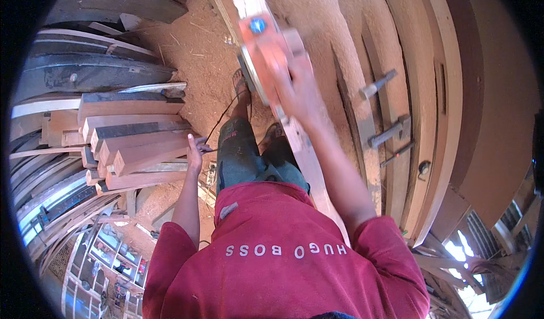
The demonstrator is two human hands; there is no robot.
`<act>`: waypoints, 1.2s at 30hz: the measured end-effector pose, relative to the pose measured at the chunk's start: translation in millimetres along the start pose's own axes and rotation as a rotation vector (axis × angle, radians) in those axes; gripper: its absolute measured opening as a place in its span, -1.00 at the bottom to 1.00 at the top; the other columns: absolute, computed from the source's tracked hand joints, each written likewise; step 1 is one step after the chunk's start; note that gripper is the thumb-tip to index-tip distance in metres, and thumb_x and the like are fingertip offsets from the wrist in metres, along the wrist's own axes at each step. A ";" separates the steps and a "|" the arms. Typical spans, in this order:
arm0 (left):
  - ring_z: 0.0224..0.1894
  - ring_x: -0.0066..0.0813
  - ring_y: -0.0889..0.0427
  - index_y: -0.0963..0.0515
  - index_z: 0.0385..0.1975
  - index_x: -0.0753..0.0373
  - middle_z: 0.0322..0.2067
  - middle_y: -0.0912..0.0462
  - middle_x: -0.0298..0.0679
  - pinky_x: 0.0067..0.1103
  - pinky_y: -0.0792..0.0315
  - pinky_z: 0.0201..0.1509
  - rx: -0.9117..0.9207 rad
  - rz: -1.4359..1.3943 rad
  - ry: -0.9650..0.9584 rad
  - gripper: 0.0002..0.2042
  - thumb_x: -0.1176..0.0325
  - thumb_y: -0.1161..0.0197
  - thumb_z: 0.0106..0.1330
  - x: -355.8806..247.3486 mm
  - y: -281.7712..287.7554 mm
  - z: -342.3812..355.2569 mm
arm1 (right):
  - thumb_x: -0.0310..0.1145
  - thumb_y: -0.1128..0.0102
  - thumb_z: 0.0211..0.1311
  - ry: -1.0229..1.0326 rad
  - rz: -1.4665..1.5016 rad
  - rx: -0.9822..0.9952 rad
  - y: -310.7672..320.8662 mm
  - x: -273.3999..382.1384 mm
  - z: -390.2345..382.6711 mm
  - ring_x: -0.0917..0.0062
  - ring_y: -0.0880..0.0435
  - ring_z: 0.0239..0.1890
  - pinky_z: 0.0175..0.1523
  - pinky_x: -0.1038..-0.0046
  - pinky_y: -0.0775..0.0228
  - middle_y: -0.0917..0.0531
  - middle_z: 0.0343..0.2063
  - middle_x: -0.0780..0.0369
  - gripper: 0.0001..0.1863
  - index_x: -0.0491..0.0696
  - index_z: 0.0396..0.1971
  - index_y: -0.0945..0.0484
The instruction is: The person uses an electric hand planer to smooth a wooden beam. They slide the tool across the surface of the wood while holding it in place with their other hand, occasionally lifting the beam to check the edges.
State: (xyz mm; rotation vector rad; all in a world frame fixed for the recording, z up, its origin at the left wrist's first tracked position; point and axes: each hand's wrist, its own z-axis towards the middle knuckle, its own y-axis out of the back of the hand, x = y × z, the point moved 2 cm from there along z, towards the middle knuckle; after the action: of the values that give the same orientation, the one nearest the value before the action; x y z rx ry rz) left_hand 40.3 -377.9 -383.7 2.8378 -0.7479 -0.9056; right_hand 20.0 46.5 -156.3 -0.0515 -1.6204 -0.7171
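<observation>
My right hand (297, 95) is wrapped round the top of an orange-red electric hand planer (266, 55), blurred by motion. The planer rests on a long, pale wooden beam (309, 151) that runs from the far edge down past my right side. Off to the left, my left hand (195, 151) is held low beside the stacked timber, with a thin black power cord (217, 121) at its fingers. That cord curves up toward the planer; the fingers look pinched on it, though the grip is small in view.
Squared reddish timbers (150, 151) are stacked at left, below dark curved boards (96, 72). On the sawdust-covered bench (362, 120) at right lie a chisel-like tool (378, 85), a hammer-like tool (389, 132) and a thin dark tool (397, 154). Sawdust and shavings cover the floor (190, 47).
</observation>
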 end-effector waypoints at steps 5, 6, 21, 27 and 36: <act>-0.27 -0.28 -0.67 -0.56 0.00 0.44 -0.56 -0.67 -0.03 -0.35 -0.45 0.06 0.066 0.155 -0.011 -0.11 -0.35 0.49 0.44 47.6 -18.2 -38.0 | -0.01 -0.16 0.31 -0.553 0.047 0.235 51.2 -31.2 -244.9 0.34 -0.67 -0.41 -0.25 0.35 -0.48 -0.64 -0.49 0.08 -0.51 -0.21 -0.12 -0.59; -0.26 -0.28 -0.67 -0.57 -0.01 0.44 -0.56 -0.67 -0.03 -0.35 -0.44 0.07 0.073 0.165 -0.003 -0.11 -0.34 0.49 0.45 53.5 -25.4 -45.5 | 0.00 -0.17 0.29 -0.508 0.078 0.169 55.6 -38.0 -285.2 0.34 -0.66 -0.43 -0.27 0.34 -0.47 -0.63 -0.51 0.09 -0.50 -0.21 -0.14 -0.60; -0.23 -0.22 -0.67 -0.55 -0.01 0.48 -0.56 -0.67 0.00 -0.35 -0.44 0.08 0.041 0.177 -0.012 -0.15 -0.29 0.45 0.48 4.9 -21.5 -32.3 | -0.01 -0.19 0.31 -0.585 0.240 0.132 36.8 -13.5 -140.5 0.49 -0.62 -0.50 -0.37 0.38 -0.43 -0.62 -0.59 0.17 -0.52 -0.22 -0.21 -0.63; -0.34 -0.33 -0.68 -0.54 0.01 0.42 -0.40 -0.68 0.01 -0.41 -0.44 -0.01 0.036 0.061 0.066 -0.08 -0.43 0.46 0.38 -42.8 2.8 17.8 | 0.03 -0.18 0.31 -0.431 0.138 0.062 2.8 -8.6 -8.2 0.47 -0.66 -0.43 -0.31 0.37 -0.45 -0.65 -0.56 0.10 -0.48 -0.23 -0.23 -0.64; -0.24 -0.27 -0.67 -0.52 0.05 0.43 -0.36 -0.70 0.00 -0.41 -0.47 -0.04 0.028 -0.120 0.092 -0.05 -0.45 0.49 0.37 -124.2 10.0 73.7 | 0.08 -0.11 0.32 -0.237 -0.015 -0.008 -47.5 -1.8 200.7 0.23 -0.69 -0.42 -0.33 0.21 -0.41 -0.62 -0.50 -0.14 -0.42 -0.26 -0.26 -0.63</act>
State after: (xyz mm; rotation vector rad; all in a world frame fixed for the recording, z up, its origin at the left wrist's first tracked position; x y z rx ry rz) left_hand -93.2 -322.6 -376.8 2.9528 -0.5911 -0.7781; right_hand -176.8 103.8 -178.5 -0.1338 -1.8453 -0.7510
